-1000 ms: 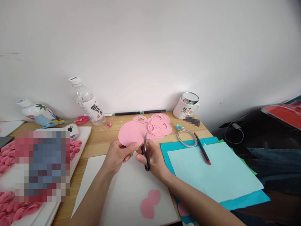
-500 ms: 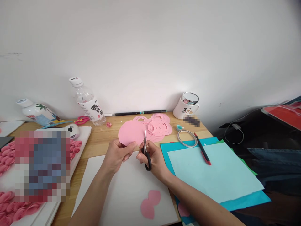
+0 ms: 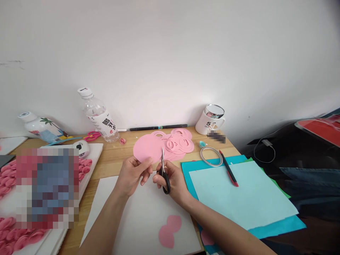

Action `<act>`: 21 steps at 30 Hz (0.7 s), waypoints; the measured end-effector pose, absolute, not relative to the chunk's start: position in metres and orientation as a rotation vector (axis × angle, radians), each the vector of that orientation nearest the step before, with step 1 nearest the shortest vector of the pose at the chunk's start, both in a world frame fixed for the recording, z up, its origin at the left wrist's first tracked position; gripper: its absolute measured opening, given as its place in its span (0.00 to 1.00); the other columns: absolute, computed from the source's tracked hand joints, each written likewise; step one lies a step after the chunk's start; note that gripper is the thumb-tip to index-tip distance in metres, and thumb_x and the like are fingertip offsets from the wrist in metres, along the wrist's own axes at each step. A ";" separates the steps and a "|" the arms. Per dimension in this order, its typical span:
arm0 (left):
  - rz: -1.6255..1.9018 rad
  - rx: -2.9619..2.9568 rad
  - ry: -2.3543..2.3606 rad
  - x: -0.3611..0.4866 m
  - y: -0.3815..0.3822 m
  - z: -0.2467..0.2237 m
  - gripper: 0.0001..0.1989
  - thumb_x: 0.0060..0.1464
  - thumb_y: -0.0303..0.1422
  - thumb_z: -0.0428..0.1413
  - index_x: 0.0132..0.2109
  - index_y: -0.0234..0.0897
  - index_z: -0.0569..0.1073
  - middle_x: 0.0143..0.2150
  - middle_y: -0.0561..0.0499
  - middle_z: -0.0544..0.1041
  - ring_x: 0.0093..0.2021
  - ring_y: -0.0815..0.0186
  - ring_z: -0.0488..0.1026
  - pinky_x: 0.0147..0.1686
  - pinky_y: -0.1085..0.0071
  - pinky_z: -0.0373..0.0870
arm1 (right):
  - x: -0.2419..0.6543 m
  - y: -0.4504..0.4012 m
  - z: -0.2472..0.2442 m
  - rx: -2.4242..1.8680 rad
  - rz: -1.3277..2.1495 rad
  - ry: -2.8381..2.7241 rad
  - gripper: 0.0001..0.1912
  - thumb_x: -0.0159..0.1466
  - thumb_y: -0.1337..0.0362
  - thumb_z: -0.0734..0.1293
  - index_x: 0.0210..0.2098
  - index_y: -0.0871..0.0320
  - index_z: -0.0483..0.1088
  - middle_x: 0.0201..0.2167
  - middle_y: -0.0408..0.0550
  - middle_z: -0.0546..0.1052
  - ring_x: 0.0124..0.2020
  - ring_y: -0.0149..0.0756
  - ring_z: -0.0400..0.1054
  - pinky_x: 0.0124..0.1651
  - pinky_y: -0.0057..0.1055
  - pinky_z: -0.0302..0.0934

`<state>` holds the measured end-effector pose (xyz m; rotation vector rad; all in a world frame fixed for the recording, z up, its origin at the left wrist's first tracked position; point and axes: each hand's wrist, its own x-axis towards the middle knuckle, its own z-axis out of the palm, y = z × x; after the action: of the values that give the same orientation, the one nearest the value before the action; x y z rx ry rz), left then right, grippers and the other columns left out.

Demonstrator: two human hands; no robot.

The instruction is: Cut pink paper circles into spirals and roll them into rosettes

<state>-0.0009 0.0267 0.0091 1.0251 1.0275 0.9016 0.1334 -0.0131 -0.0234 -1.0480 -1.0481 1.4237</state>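
Note:
My left hand (image 3: pixel 135 174) pinches the lower edge of a round pink paper (image 3: pixel 147 147) between thumb and fingers. Black-handled scissors (image 3: pixel 165 177) are in my right hand (image 3: pixel 172 180), their blades pointing up beside the paper's right edge. Just behind, a heap of cut pink paper rings and spirals (image 3: pixel 182 143) lies on the wooden table (image 3: pixel 111 156). Below my hands is a white board (image 3: pixel 138 219) with two small pink pieces (image 3: pixel 170 232) on it.
A plastic bottle (image 3: pixel 102 118) and a white mug (image 3: pixel 211 120) stand near the wall. To the right lie a tape roll (image 3: pixel 211 156), a black-red pen (image 3: pixel 228 168) and light blue paper (image 3: pixel 247 194). Pink paper flowers (image 3: pixel 32 239) cover parts of a board at left.
The scissors and my right hand have shifted slightly left and down. The pink paper has moved very little, still in my left hand.

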 end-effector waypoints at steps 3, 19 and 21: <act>0.910 1.026 1.060 0.001 0.027 0.007 0.16 0.43 0.35 0.59 0.16 0.31 0.67 0.14 0.55 0.67 0.10 0.79 0.55 0.11 0.78 0.48 | 0.133 -0.014 -0.026 -1.034 1.429 -1.052 0.21 0.46 0.56 0.73 0.29 0.57 0.60 0.17 0.36 0.66 0.17 0.26 0.57 0.21 0.24 0.51; 0.890 1.075 1.054 -0.001 0.026 0.006 0.14 0.42 0.32 0.60 0.17 0.32 0.65 0.11 0.60 0.59 0.12 0.79 0.52 0.13 0.78 0.46 | 0.135 -0.010 -0.026 -0.948 1.273 -1.171 0.20 0.50 0.53 0.71 0.29 0.56 0.57 0.22 0.39 0.63 0.24 0.28 0.56 0.28 0.27 0.52; 0.891 1.082 1.051 -0.001 0.026 0.006 0.14 0.42 0.32 0.60 0.17 0.33 0.65 0.11 0.60 0.58 0.12 0.79 0.52 0.13 0.78 0.46 | 0.135 -0.010 -0.027 -0.947 1.297 -1.155 0.20 0.49 0.54 0.71 0.30 0.56 0.58 0.22 0.38 0.63 0.24 0.28 0.56 0.27 0.27 0.52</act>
<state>-0.0007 0.0257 0.0060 1.0819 1.0514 0.8909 0.1353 -0.0102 -0.0269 -0.9473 -1.1553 1.2975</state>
